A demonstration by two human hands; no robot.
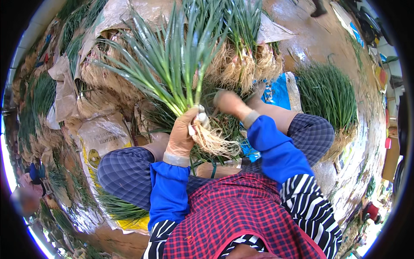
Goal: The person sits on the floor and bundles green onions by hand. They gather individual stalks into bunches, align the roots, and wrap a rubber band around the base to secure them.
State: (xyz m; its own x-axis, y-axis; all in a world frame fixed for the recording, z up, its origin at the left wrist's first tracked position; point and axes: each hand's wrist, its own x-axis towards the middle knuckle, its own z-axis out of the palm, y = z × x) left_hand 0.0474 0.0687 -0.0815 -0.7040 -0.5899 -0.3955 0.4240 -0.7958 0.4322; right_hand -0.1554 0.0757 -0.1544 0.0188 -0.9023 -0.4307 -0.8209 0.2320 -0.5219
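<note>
My left hand (182, 132) is closed around the lower stems of a bunch of green alliums (174, 71), spring onions or green garlic. Their long leaves fan up and away from me. White bulbs (201, 118) and a tangle of pale roots (216, 139) stick out to the right of my fist. My right hand (229, 103), blurred, is to the right of the bunch, over loose green leaves (223, 126) between my legs. Whether its fingers hold anything cannot be made out.
Beyond my hands lie rooted bunches (242, 64), partly under sacking (145, 14). A large upright green bundle (326, 94) stands at the right. A printed sack (103, 139) lies left of my knee, and a blue sack (278, 90) lies beyond my right knee. Other people are at the edges.
</note>
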